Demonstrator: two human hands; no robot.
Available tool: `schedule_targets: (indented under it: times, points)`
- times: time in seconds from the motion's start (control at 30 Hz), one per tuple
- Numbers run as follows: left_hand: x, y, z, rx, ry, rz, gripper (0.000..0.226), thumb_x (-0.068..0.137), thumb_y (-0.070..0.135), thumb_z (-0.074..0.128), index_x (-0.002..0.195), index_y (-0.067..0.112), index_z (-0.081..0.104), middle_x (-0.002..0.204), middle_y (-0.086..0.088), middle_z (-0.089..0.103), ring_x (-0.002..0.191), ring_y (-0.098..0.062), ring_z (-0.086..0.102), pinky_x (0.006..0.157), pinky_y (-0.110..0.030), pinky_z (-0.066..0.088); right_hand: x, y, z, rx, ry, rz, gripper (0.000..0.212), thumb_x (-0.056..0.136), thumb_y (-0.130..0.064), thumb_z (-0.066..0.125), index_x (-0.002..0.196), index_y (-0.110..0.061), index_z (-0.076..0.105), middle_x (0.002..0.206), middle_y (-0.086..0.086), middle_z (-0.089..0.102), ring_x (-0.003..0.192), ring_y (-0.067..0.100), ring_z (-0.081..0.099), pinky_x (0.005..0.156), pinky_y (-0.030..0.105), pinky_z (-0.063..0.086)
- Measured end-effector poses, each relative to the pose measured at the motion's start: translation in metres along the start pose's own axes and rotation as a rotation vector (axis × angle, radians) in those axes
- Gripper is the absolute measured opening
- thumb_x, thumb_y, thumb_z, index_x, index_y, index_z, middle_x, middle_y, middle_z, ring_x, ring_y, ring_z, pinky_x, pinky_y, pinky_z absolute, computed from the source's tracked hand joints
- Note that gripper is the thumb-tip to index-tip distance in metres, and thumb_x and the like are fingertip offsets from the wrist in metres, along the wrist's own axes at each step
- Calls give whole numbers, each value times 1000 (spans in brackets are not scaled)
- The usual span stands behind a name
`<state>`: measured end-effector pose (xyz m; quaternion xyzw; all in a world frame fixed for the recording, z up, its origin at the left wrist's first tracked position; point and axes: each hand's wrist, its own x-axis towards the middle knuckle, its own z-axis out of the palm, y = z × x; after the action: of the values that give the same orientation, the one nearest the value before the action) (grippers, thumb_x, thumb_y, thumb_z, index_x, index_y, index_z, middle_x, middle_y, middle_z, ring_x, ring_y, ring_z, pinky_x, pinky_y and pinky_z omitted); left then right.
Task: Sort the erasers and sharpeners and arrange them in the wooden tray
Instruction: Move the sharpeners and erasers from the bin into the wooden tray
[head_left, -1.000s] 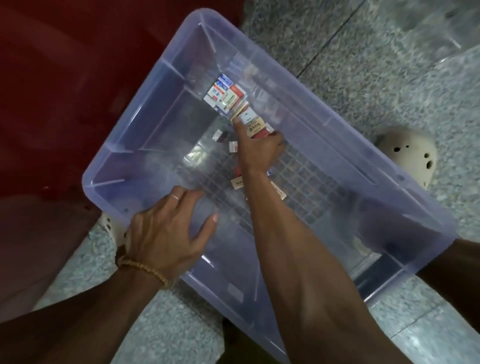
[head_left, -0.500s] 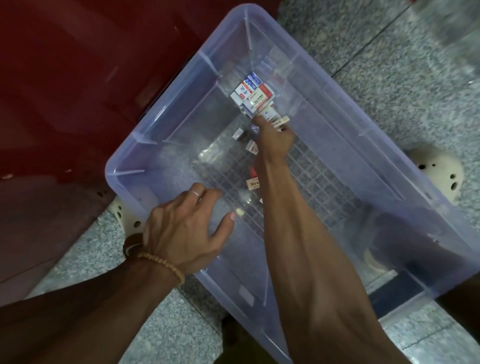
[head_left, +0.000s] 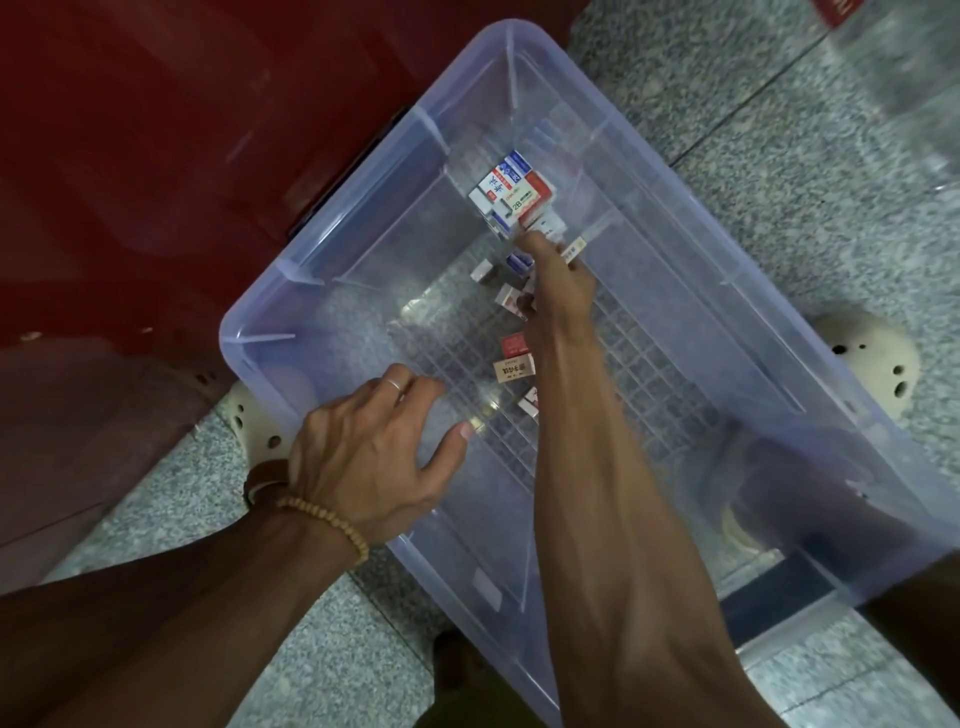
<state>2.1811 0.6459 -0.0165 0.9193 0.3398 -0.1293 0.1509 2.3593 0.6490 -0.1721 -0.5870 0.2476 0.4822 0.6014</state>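
The right hand (head_left: 558, 280) reaches far into the clear bin (head_left: 332, 291), fingers curled on small eraser packs (head_left: 569, 249). The left hand (head_left: 371, 457) rests open on the near-left rim. One cluster of packs (head_left: 511, 192) lies beyond the fingertips, about six loose ones nearer.

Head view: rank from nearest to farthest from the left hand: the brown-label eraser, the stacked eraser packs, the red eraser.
From the left hand:
1. brown-label eraser, mid-bin, just right of the fingers.
2. red eraser, directly beyond it.
3. stacked eraser packs, at the far wall.
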Motion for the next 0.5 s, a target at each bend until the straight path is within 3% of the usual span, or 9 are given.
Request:
schedule_targets:
  times: [0.13, 0.2, 0.27, 0.33, 0.43, 0.5]
  points:
    - [0, 0, -1, 4, -15, -8, 44, 88, 51, 44, 104, 17, 67, 97, 0, 66, 75, -22, 67, 55, -31, 51, -16, 13, -25, -152, -74, -92, 32, 78, -17, 74, 107, -7, 66, 88, 5, 71, 67, 11, 67, 59, 30, 50]
    - [1, 1, -2, 5, -14, -11, 44, 88, 51, 43, 103, 17, 67, 97, 0, 66, 74, -22, 66, 55, -30, 49, -29, 16, -38, -209, -122, -97, 35, 78, -16, 74, 109, -6, 64, 97, 11, 72, 75, 16, 72, 60, 30, 52]
    - [0, 1, -2, 5, -4, -10, 44, 87, 51, 43, 103, 18, 67, 97, 0, 66, 74, -22, 66, 55, -29, 48, -48, 9, -46, -265, -163, -86, 39, 77, -15, 76, 114, -7, 64, 104, 17, 72, 79, 23, 73, 51, 25, 49]
    - [-1, 1, -3, -1, -3, -10, 44, 87, 52, 41, 103, 18, 66, 99, 0, 65, 76, -23, 66, 57, -29, 48, -68, 0, -50, -285, -229, -73, 41, 69, -16, 75, 109, -13, 66, 102, 17, 72, 79, 27, 70, 47, 24, 45]
    - [-2, 2, -5, -22, -19, -14, 47, 89, 54, 36, 105, 20, 63, 102, 0, 62, 79, -24, 66, 59, -31, 49, -101, -21, -56, -234, -375, -18, 45, 58, -17, 76, 101, -13, 65, 90, 13, 69, 73, 26, 68, 54, 30, 44]
    - [-4, 3, -8, -86, -21, -16, 52, 89, 57, 29, 109, 21, 61, 106, 2, 60, 84, -23, 66, 62, -33, 50, -126, -38, -61, -228, -467, 7, 48, 49, -22, 76, 93, -9, 64, 79, 15, 63, 57, 19, 59, 43, 22, 33]
